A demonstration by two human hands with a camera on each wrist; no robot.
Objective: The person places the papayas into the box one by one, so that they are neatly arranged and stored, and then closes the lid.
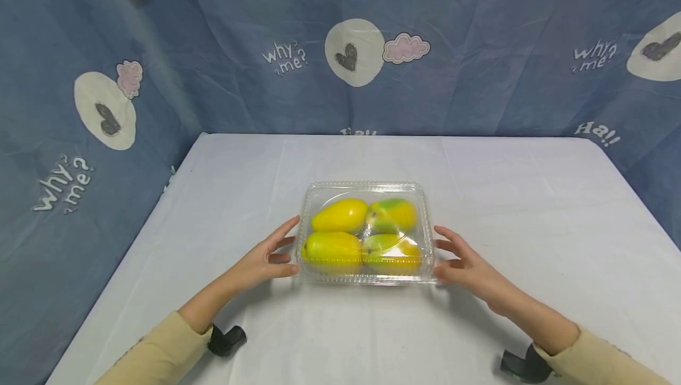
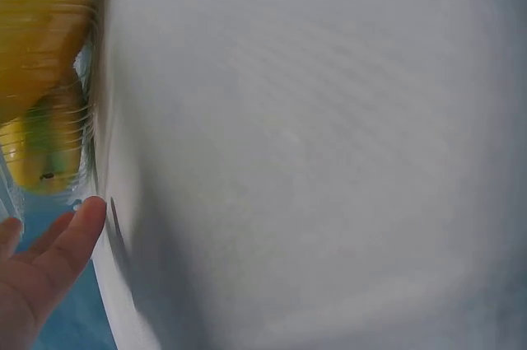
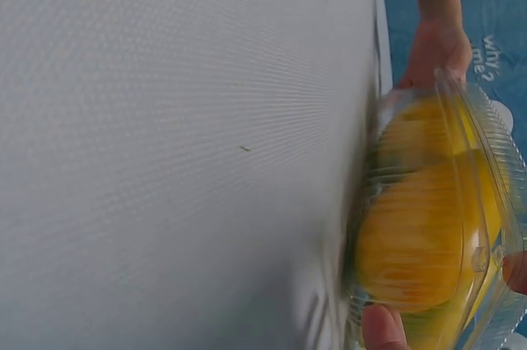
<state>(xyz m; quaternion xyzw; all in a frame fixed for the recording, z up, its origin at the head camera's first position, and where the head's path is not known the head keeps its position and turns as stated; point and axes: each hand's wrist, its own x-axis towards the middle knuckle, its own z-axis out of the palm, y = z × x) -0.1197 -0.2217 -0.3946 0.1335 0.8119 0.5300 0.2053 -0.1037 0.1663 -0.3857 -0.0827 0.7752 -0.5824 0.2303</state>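
A clear plastic clamshell box [image 1: 367, 190] sits closed on the white table, with several yellow-green mangoes [image 1: 332, 249] inside. On the box's left side is my left hand [image 1: 268, 258], its fingers spread and fingertips right at the rim. My right hand [image 1: 468, 269] is at the opposite side, fingers a little bent, thumb low by the front corner. In the right wrist view, a thumb [image 3: 383, 327] and a fingertip show against the box's side. The left wrist view has the left fingers [image 2: 70, 243] just below the box end.
A white cloth [image 1: 532, 207] covers the table. Behind and to the sides hangs a blue printed curtain [image 1: 266, 95]. Black wrist camera mounts [image 1: 227, 340] stick out by both sleeves, low over the table.
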